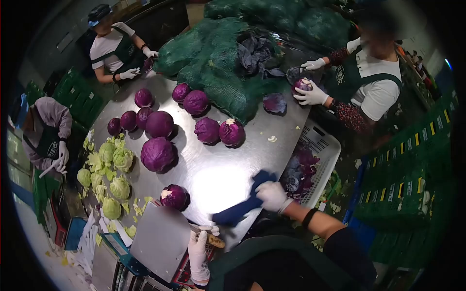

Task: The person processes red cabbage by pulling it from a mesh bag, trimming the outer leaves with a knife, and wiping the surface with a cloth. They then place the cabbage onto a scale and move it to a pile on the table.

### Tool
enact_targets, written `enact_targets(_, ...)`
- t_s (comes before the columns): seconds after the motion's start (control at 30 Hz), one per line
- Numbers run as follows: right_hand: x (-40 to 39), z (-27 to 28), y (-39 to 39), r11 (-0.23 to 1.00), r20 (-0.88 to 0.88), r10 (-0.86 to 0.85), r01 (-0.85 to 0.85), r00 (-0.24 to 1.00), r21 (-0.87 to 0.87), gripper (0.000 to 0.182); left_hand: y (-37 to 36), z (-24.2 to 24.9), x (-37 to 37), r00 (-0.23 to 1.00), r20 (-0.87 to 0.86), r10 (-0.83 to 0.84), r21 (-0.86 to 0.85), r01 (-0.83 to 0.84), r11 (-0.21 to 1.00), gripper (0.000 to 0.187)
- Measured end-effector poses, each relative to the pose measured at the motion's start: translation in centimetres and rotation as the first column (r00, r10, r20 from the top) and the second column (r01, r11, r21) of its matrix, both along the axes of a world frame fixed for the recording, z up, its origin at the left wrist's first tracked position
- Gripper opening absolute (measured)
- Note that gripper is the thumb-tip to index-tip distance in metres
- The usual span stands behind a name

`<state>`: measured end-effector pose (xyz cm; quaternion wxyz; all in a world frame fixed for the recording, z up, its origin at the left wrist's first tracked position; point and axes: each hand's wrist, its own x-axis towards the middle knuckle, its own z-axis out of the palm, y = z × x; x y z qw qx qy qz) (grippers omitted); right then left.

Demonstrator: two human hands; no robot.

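My right hand (pixel 273 196), in a white glove, is closed on a dark blue cloth (pixel 238 209) that lies stretched across the near side of the metal table (pixel 194 169). My left hand (pixel 199 254), also gloved, is closed around a short brown handle (pixel 215 241) beside the scale; the rest of that tool is not clear. Left of the cloth sits a partly cut red cabbage (pixel 174 197). The scale's square metal plate (pixel 160 237) is close to my left hand.
Several red cabbages (pixel 158 154) and small green cabbages (pixel 119 187) are on the table. Green net sacks (pixel 208 63) lie at the back. A white crate (pixel 320 179) holds purple leaves. Three people in gloves stand around, one holding a red cabbage (pixel 302 86). Green crates (pixel 398 179) are stacked right.
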<state>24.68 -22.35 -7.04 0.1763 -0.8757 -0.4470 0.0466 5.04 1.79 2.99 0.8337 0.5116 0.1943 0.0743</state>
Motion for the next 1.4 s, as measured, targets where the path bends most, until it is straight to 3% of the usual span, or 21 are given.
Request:
enact_targets(0.07, 6.3, -0.6, -6.5, 0.873, 0.125, -0.438, 0.455, 0.89, -0.176, 0.02, -0.4, 0.5, 0.6, 0.999, -0.05, 0.012, 0.059, -0.009, 0.998, 0.023)
enact_targets(0.1, 8.9, -2.2, -10.7, 0.766, 0.01, -0.642, 0.64, 0.767, 0.063, 0.023, -0.4, 0.2, 0.5, 0.999, -0.047, 0.017, 0.066, -0.014, 0.998, 0.023)
enact_targets(0.17, 12.4, 0.5, -14.4, 0.658, 0.0, -0.751, 0.749, 0.66, 0.073, 0.026, -0.5, -1.2, 0.3, 0.979, -0.196, 0.048, 0.121, -0.024, 0.992, 0.024)
enact_targets(0.23, 12.8, 3.2, -13.4, 0.783, 0.175, -0.612, 0.561, 0.771, 0.268, 0.029, -1.6, -1.6, 1.0, 0.992, -0.104, 0.073, 0.137, -0.058, 0.989, 0.025)
enact_targets(0.33, 10.8, 7.0, -6.6, 0.963, 0.16, -0.264, 0.251, 0.951, 0.094, 0.024, -2.4, -0.9, 2.8, 0.97, -0.221, 0.106, 0.166, -0.07, 0.984, 0.027)
enact_targets(0.4, 9.6, 4.3, -2.3, 0.987, -0.1, 0.025, -0.009, 0.995, 0.162, 0.028, -3.5, -0.5, 4.5, 0.975, -0.183, 0.125, 0.164, -0.096, 0.982, 0.027)
enact_targets(0.43, 8.8, -0.9, -0.1, 0.987, -0.076, 0.151, -0.146, 0.986, 0.073, 0.03, -4.3, -0.3, 5.6, 0.978, -0.15, 0.146, 0.147, -0.124, 0.981, 0.027)
enact_targets(0.5, 7.1, -0.2, 3.6, 0.922, -0.108, 0.321, -0.336, 0.941, -0.193, 0.03, -5.6, 1.1, 7.4, 0.981, -0.135, 0.138, 0.145, -0.119, 0.982, 0.026)
enact_targets(0.57, 9.4, -2.1, 4.5, 0.947, -0.047, 0.318, -0.32, 0.947, -0.031, 0.035, -6.3, 1.4, 8.4, 0.969, -0.177, 0.171, 0.208, -0.133, 0.969, 0.024)
enact_targets(0.7, 17.8, -2.8, 1.3, 0.998, -0.025, 0.038, -0.037, 0.999, 0.041, 0.036, -6.8, -0.3, 8.1, 0.95, -0.204, 0.238, 0.228, -0.19, 0.955, 0.021)
enact_targets(0.77, 21.3, -3.7, -1.6, 0.991, 0.01, -0.122, 0.121, 0.992, 0.053, 0.037, -5.8, -1.7, 5.9, 0.838, -0.501, 0.214, 0.378, -0.011, 0.926, 0.046)
enact_targets(0.8, 22.9, -3.5, -3.5, 0.972, 0.004, -0.217, 0.215, 0.976, 0.093, 0.035, -5.3, -2.5, 6.1, 0.816, -0.514, 0.265, 0.365, -0.072, 0.928, 0.035)
enact_targets(0.83, 24.4, -4.2, -5.7, 0.933, 0.053, -0.318, 0.303, 0.947, 0.195, 0.033, -5.3, -3.3, 5.7, 0.857, -0.411, 0.31, 0.541, -0.045, 0.84, 0.027)
enact_targets(0.93, 27.0, -4.5, -12.7, 0.661, -0.039, -0.744, 0.743, 0.667, 0.111, 0.036, -5.4, -1.9, 6.5, 0.858, -0.394, 0.331, 0.491, -0.108, 0.864, 0.025)
enact_targets(0.97, 26.9, -5.5, -15.1, 0.585, -0.097, -0.774, 0.766, 0.626, 0.266, 0.034, -5.4, -1.5, 6.7, 0.864, -0.382, 0.33, 0.475, -0.123, 0.871, 0.024)
enact_targets(1.03, 25.2, -1.9, -17.6, 0.578, -0.316, -0.702, 0.77, 0.638, 0.271, 0.032, -5.3, -0.5, 7.0, 0.883, -0.334, 0.33, 0.472, -0.146, 0.869, 0.023)
enact_targets(1.13, 22.2, 1.1, -17.2, 0.682, -0.279, -0.591, 0.653, 0.757, 0.328, 0.031, -5.3, 0.8, 6.9, 0.912, -0.218, 0.348, 0.476, -0.212, 0.853, 0.021)
enact_targets(1.17, 21.1, 2.6, -15.5, 0.706, -0.391, -0.461, 0.596, 0.796, 0.382, 0.031, -5.5, 0.0, 6.6, 0.852, -0.286, 0.438, 0.204, -0.392, 0.897, 0.018)
enact_targets(1.2, 19.8, 4.5, -13.3, 0.71, -0.495, -0.318, 0.55, 0.808, 0.44, 0.032, -5.1, 0.0, 6.4, 0.88, -0.233, 0.413, 0.244, -0.358, 0.901, 0.02)
enact_targets(1.3, 13.8, 8.6, -6.6, 0.849, -0.297, -0.026, 0.178, 0.954, 0.498, 0.041, -5.0, 2.4, 5.6, 0.922, -0.164, 0.351, 0.191, -0.319, 0.928, 0.021)
enact_targets(1.4, 8.6, 10.0, -0.5, 0.891, -0.537, 0.423, -0.227, 0.73, 0.393, 0.059, -4.3, 1.3, 3.1, 0.932, -0.102, 0.349, 0.165, -0.33, 0.929, 0.023)
